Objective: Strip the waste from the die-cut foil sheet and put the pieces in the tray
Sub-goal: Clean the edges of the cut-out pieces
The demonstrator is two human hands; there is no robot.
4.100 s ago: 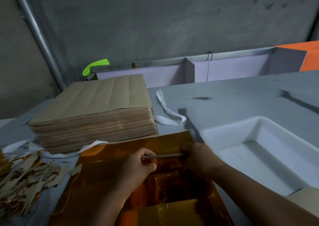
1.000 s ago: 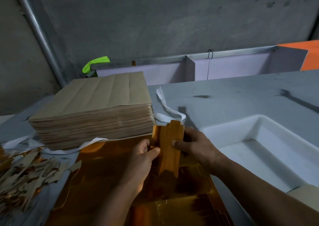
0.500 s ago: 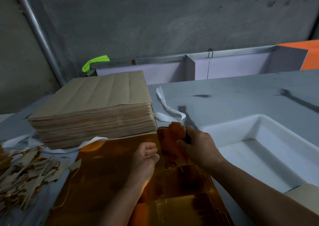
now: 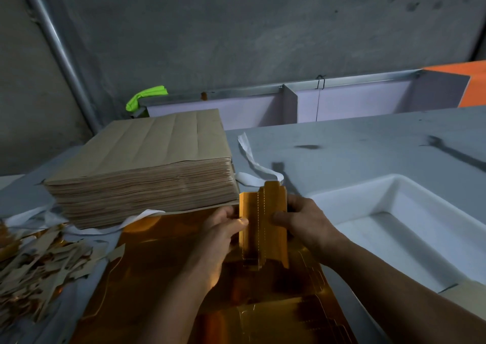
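The gold die-cut piece (image 4: pixel 265 228) stood upright above the foil sheet (image 4: pixel 168 262), its bright face turned towards the camera, just left of the white tray (image 4: pixel 352 189) and not in it. Half a second earlier it had leaned dark and tilted in the right hand alone, while the left hand was curled into a fist beside it; now both hands held it. The left hand (image 4: pixel 223 229) pinched its left edge between thumb and curled fingers, and the right hand (image 4: pixel 302 220) gripped the right edge, thumb across the front and fingers behind. About four seconds before, the same hands had held the piece low and edge-on over the sheet. The stack of brown sheets (image 4: pixel 147 165) rested on the grey table (image 4: pixel 342 144) beyond the foil sheet, the white strip (image 4: pixel 252 159) curled beside it, and the heap of stripped scraps (image 4: pixel 34 259) lay at the left, all lying as they had earlier
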